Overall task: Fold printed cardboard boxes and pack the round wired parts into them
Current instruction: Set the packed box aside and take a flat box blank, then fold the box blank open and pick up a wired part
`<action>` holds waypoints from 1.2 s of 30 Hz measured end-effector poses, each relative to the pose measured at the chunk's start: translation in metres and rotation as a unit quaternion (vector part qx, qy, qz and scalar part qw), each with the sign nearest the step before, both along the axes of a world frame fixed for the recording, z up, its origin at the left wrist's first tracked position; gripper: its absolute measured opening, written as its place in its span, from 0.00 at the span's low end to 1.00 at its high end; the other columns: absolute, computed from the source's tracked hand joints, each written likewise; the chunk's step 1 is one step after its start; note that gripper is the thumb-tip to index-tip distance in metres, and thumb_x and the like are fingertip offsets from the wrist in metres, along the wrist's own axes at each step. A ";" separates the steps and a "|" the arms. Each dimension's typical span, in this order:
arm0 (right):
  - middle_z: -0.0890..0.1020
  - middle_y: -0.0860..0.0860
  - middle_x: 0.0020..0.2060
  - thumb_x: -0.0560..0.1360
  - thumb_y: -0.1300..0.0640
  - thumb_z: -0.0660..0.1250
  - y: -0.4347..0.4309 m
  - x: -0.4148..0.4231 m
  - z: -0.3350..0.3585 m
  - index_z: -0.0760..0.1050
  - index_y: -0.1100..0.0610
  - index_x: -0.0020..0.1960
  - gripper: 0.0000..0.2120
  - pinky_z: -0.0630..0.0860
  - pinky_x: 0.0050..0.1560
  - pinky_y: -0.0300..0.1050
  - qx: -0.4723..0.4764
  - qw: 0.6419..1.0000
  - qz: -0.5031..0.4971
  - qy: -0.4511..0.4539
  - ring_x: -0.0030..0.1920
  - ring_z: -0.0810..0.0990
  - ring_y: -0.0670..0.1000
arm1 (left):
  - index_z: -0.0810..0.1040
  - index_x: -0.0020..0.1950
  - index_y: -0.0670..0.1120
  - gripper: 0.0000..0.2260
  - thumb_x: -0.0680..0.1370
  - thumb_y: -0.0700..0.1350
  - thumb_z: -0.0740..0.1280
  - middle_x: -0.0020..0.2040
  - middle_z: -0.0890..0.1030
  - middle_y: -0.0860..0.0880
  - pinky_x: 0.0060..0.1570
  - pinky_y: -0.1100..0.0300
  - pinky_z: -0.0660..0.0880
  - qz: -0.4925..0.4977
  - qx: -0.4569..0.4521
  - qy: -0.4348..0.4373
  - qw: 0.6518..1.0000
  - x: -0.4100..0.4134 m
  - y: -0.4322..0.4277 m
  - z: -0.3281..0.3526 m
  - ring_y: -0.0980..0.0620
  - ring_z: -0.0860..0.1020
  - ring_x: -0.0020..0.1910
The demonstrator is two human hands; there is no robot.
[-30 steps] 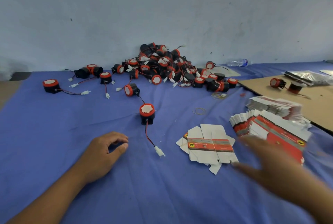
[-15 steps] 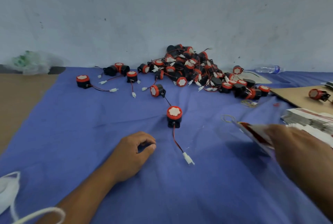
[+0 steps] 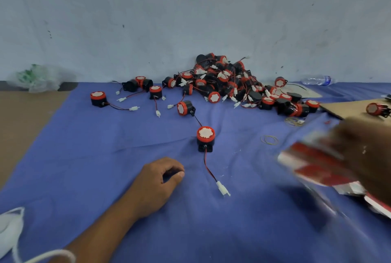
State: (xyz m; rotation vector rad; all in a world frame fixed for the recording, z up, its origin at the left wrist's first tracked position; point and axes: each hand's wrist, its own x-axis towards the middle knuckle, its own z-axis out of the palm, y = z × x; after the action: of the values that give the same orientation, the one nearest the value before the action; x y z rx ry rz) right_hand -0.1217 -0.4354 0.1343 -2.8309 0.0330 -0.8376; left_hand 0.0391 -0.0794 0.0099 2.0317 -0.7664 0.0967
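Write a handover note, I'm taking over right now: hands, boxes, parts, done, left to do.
Left hand rests loosely curled on the cloth, holding nothing.
Right hand grips a blurred flat box, red and white.
One wired part stands just ahead of the left hand; the pile lies by the wall.
Done: no folded or packed box in view.
Left: fold the box, pack parts.
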 end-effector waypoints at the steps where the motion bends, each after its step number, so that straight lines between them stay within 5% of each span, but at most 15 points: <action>1: 0.80 0.44 0.32 0.78 0.38 0.57 0.003 0.004 0.010 0.70 0.40 0.44 0.09 0.79 0.33 0.50 0.011 0.998 -0.033 -0.052 0.32 0.80 0.46 | 0.82 0.46 0.50 0.06 0.77 0.39 0.70 0.45 0.82 0.58 0.49 0.69 0.73 0.001 0.001 -0.003 1.000 0.000 0.000 0.000 0.58 0.80 0.47; 4: 0.77 0.53 0.34 0.78 0.42 0.56 0.025 0.019 0.024 0.69 0.48 0.45 0.11 0.78 0.40 0.59 -0.007 0.984 -0.074 -0.160 0.35 0.77 0.61 | 0.82 0.47 0.50 0.06 0.77 0.39 0.70 0.44 0.82 0.57 0.49 0.69 0.73 0.000 0.004 0.002 1.000 -0.001 0.000 0.000 0.58 0.80 0.47; 8: 0.78 0.57 0.32 0.73 0.53 0.60 0.082 0.032 0.027 0.77 0.59 0.44 0.11 0.70 0.35 0.45 -0.069 0.968 -0.030 -0.237 0.31 0.76 0.60 | 0.80 0.51 0.54 0.06 0.79 0.42 0.69 0.46 0.83 0.59 0.50 0.72 0.73 0.008 -0.025 0.027 0.999 -0.002 -0.002 0.001 0.62 0.80 0.48; 11: 0.80 0.57 0.34 0.71 0.67 0.61 0.117 0.050 0.000 0.80 0.63 0.42 0.08 0.71 0.34 0.48 -0.099 0.966 0.035 -0.237 0.33 0.77 0.60 | 0.75 0.58 0.58 0.11 0.78 0.49 0.70 0.49 0.82 0.60 0.51 0.69 0.75 -0.010 -0.068 0.052 0.996 -0.005 -0.003 0.002 0.60 0.80 0.50; 15: 0.79 0.53 0.36 0.67 0.71 0.71 0.161 0.065 -0.055 0.79 0.60 0.41 0.08 0.73 0.35 0.50 -0.066 0.972 0.148 -0.172 0.35 0.75 0.58 | 0.67 0.69 0.56 0.29 0.70 0.60 0.69 0.55 0.80 0.59 0.51 0.63 0.77 -0.044 -0.085 0.035 0.995 -0.010 -0.004 0.004 0.53 0.82 0.50; 19: 0.83 0.51 0.44 0.75 0.67 0.66 0.191 0.067 -0.086 0.80 0.60 0.48 0.07 0.77 0.39 0.49 0.003 0.961 0.232 -0.149 0.42 0.80 0.55 | 0.68 0.67 0.57 0.31 0.68 0.56 0.76 0.57 0.80 0.52 0.48 0.61 0.79 -0.009 -0.130 0.060 0.990 -0.005 -0.001 0.007 0.51 0.82 0.50; 22: 0.84 0.48 0.54 0.80 0.62 0.68 0.198 0.068 -0.091 0.80 0.57 0.56 0.06 0.80 0.50 0.46 0.143 0.953 0.251 -0.095 0.53 0.82 0.48 | 0.66 0.70 0.55 0.32 0.69 0.45 0.76 0.59 0.82 0.57 0.50 0.67 0.77 -0.045 -0.211 0.145 0.966 -0.005 0.000 0.010 0.54 0.81 0.57; 27: 0.78 0.39 0.66 0.81 0.54 0.67 0.188 0.069 -0.089 0.79 0.54 0.66 0.14 0.73 0.66 0.41 0.352 0.882 0.306 0.061 0.68 0.74 0.41 | 0.62 0.75 0.58 0.39 0.70 0.38 0.75 0.61 0.81 0.55 0.50 0.66 0.78 -0.093 -0.230 0.189 0.950 -0.006 -0.001 0.011 0.53 0.81 0.59; 32: 0.64 0.33 0.74 0.77 0.40 0.68 0.174 0.070 -0.099 0.64 0.40 0.76 0.30 0.64 0.70 0.31 0.276 0.900 0.299 0.159 0.73 0.63 0.36 | 0.74 0.62 0.49 0.25 0.69 0.36 0.77 0.54 0.83 0.50 0.46 0.65 0.78 -0.057 -0.200 0.122 0.970 -0.007 -0.004 0.008 0.52 0.83 0.50; 36: 0.65 0.42 0.71 0.76 0.39 0.66 0.147 0.082 -0.111 0.64 0.45 0.74 0.29 0.59 0.73 0.43 0.069 0.964 0.155 0.206 0.73 0.61 0.47 | 0.72 0.54 0.44 0.16 0.71 0.40 0.74 0.49 0.83 0.55 0.46 0.65 0.79 0.005 -0.258 0.083 0.963 -0.007 -0.008 0.002 0.57 0.82 0.47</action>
State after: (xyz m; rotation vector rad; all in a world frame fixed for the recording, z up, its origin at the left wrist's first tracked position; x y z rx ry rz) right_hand -0.0401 -0.2887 0.0232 -2.7240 -0.2749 -0.1669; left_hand 0.0322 -0.0872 0.0122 1.5258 -0.5532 0.1163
